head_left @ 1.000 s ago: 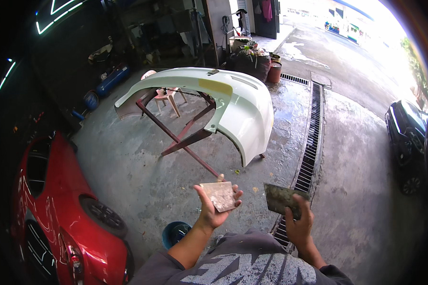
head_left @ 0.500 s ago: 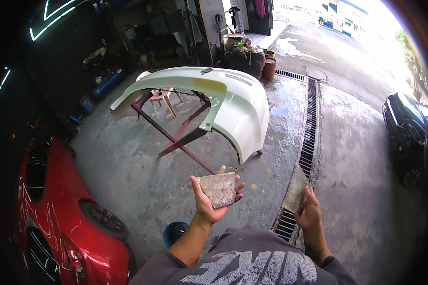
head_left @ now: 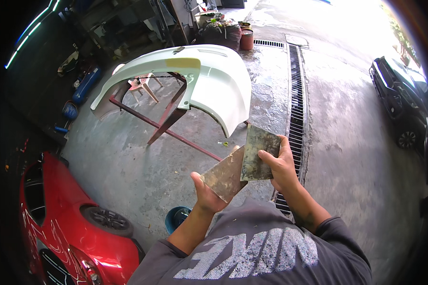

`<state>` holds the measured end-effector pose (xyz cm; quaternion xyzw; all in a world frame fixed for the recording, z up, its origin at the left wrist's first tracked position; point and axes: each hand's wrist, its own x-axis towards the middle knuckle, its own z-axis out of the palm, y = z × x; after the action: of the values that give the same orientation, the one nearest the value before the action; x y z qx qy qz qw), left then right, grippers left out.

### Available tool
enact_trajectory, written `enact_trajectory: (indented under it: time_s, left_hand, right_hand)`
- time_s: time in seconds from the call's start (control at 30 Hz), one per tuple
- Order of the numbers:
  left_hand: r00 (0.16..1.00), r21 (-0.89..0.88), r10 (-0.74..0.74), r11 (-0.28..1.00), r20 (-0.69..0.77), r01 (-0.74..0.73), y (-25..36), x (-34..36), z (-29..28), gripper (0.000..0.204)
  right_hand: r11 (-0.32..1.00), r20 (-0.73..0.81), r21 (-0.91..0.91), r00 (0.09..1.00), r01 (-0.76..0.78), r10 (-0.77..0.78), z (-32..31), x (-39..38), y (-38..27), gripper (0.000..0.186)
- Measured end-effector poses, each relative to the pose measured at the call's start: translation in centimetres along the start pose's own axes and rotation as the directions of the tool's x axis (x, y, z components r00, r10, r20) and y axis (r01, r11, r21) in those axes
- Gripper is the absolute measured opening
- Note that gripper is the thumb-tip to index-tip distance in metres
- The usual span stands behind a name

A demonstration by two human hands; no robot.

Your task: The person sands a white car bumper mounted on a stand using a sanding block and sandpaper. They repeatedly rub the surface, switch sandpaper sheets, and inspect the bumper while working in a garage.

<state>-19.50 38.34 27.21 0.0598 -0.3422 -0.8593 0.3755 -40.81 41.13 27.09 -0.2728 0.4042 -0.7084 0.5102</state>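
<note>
My left hand (head_left: 207,194) holds a flat, roughly four-sided plate (head_left: 222,175), brownish and blotched, across its palm, with the thumb up at its left edge. Its other fingers are mostly hidden under the plate. A second stained plate (head_left: 260,151), greyish green and dark in patches, is gripped in my right hand (head_left: 281,164), thumb on its face and fingers behind. The two plates meet in front of my chest, the right one overlapping the left one's upper right edge. What they are made of I cannot tell.
A white car bumper (head_left: 221,90) with a yellowish patch rests on a dark red stand (head_left: 166,135) ahead. A small block (head_left: 178,49) lies on it. Around are a red car (head_left: 71,218), a blue bucket (head_left: 177,218), a plastic chair (head_left: 145,84), a drain grate (head_left: 297,104) and a black car (head_left: 402,102).
My right hand has swung left and up, bringing its plate against the one in my left hand. The left plate has tilted. The view has shifted, so the bumper sits higher and further left.
</note>
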Motion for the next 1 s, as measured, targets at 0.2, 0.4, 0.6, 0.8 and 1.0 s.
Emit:
enact_trajectory:
  time_s: [0.2, 0.4, 0.6, 0.8, 1.0]
  left_hand:
    - [0.971, 0.131, -0.217, 0.97, 0.096, 0.204, -1.9, -1.8, -4.1, 0.134]
    - [0.988, 0.244, -0.121, 0.965, 0.093, 0.095, -1.1, -0.8, -0.6, 0.131]
    - [0.979, 0.158, -0.14, 0.981, 0.145, 0.116, -1.1, -0.8, -1.6, 0.135]
    - [0.989, 0.106, -0.063, 0.993, 0.134, 0.049, -0.6, 0.0, -1.2, 0.127]
    - [0.786, 0.392, 0.22, 0.92, -0.578, 0.03, -3.7, -0.3, -5.8, 0.091]
  right_hand:
    - [0.864, 0.215, -0.447, 0.965, 0.232, -0.148, 1.7, -2.7, 0.5, 0.059]
    - [0.944, 0.174, -0.304, 0.982, 0.124, -0.073, 1.8, -0.8, -2.2, 0.056]
    - [0.963, 0.049, -0.245, 0.994, 0.111, -0.102, 2.7, -0.4, -2.6, 0.053]
    - [0.895, 0.308, -0.395, 0.948, 0.206, -0.083, 3.1, -4.7, 0.3, 0.06]
    - [0.945, 0.201, 0.122, 0.94, -0.302, 0.275, 1.6, -5.2, 0.4, 0.059]
